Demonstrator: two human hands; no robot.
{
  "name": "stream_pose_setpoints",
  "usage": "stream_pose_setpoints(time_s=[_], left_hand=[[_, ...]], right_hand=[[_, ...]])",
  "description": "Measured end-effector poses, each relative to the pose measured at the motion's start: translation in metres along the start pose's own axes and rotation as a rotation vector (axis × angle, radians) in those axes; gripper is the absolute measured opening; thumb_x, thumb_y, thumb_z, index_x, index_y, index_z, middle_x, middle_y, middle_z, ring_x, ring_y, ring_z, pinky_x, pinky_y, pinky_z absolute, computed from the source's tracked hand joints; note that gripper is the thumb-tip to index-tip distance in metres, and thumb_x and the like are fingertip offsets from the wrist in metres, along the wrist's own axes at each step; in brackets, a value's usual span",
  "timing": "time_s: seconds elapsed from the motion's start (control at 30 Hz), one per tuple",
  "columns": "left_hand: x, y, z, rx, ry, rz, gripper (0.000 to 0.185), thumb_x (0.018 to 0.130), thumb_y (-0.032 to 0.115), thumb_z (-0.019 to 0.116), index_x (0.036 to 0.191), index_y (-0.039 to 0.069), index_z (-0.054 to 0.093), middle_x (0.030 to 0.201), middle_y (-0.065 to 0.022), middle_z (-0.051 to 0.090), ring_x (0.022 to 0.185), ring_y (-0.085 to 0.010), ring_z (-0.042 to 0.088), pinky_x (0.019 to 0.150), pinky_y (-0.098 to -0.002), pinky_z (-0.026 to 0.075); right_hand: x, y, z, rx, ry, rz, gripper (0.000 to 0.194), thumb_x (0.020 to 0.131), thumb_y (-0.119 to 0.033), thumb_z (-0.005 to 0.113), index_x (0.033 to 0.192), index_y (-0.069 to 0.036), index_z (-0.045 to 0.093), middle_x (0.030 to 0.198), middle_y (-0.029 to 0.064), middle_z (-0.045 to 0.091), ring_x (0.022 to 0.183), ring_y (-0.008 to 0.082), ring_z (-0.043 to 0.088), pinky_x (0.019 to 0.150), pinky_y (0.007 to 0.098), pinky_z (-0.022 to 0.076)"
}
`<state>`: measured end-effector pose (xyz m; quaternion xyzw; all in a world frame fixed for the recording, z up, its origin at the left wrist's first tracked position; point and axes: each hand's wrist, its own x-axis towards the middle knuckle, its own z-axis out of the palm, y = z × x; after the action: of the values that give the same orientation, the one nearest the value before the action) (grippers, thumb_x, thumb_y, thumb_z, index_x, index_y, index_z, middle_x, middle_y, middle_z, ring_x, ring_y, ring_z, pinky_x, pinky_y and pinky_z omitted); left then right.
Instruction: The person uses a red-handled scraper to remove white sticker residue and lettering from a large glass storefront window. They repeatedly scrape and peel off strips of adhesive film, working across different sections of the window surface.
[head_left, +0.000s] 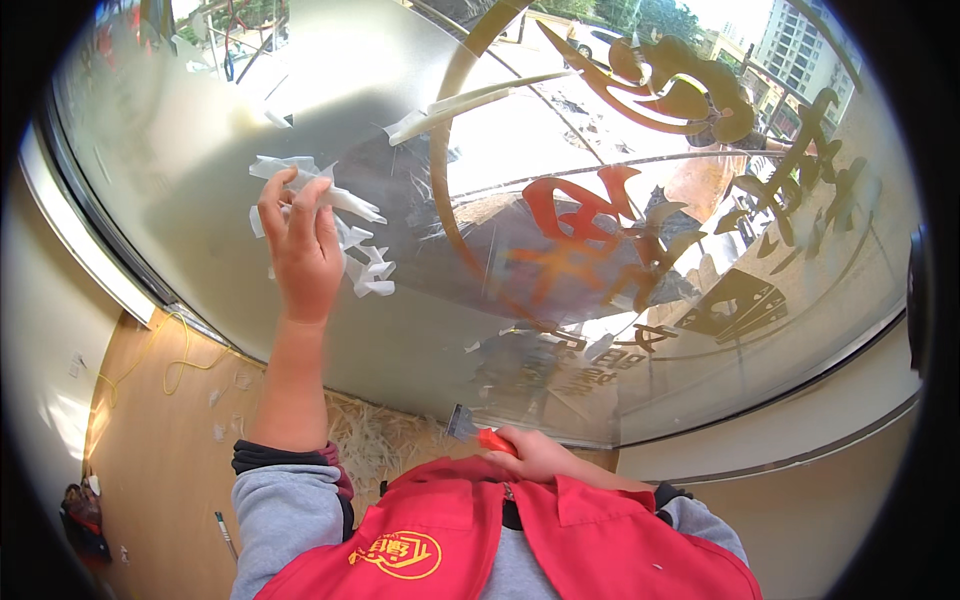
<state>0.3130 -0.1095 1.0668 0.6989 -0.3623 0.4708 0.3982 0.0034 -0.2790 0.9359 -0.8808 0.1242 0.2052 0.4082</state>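
Before me stands a large glass pane (405, 330), partly covered with frosted film and bearing gold and red decals (577, 206). My left hand (304, 247) is raised at the left, its fingers curled on crumpled strips of whitish film (341, 199), with more strips bunched behind the palm. Low in front of my chest, my right hand (529, 454) grips the red handle of a scraper (487, 439), whose wide head points left, off the pane's decals. A narrow strip of film (469, 105) hangs partly peeled at the upper middle of the pane.
Peeled film scraps (367, 442) litter the wooden floor (165, 465) at the foot of the glass. A yellow cord (172, 360) lies at the left by the frame. A dark bag-like object (84, 517) is at the far left. Beyond the glass, a person's arm (780, 145) shows.
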Motion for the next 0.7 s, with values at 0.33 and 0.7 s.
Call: stream_pose_setpoints(time_s=[0.33,0.7], left_hand=[[0.021,-0.010,-0.004,-0.202,-0.007,-0.001,0.017,0.081,-0.012,0.043,0.090,0.000,0.052,0.085,-0.0095,0.053,0.079,-0.0253,0.053,0.076,-0.0283,0.046],[-0.129,0.001,-0.002,-0.133,-0.327,-0.544,0.007,0.078,-0.004,0.047,0.082,0.001,0.051,0.077,-0.0114,0.053,0.071,-0.0251,0.052,0.069,-0.0317,0.044]], right_hand=[[-0.020,0.023,-0.003,0.051,0.130,-0.031,0.052,0.091,-0.047,0.057,0.119,-0.003,0.054,0.093,0.0252,0.065,0.089,0.0414,0.063,0.076,0.0451,0.0489],[-0.030,0.050,-0.007,0.133,0.180,-0.053,0.054,0.091,-0.047,0.057,0.122,-0.004,0.053,0.096,0.0233,0.066,0.089,0.0395,0.064,0.077,0.0435,0.0494]])
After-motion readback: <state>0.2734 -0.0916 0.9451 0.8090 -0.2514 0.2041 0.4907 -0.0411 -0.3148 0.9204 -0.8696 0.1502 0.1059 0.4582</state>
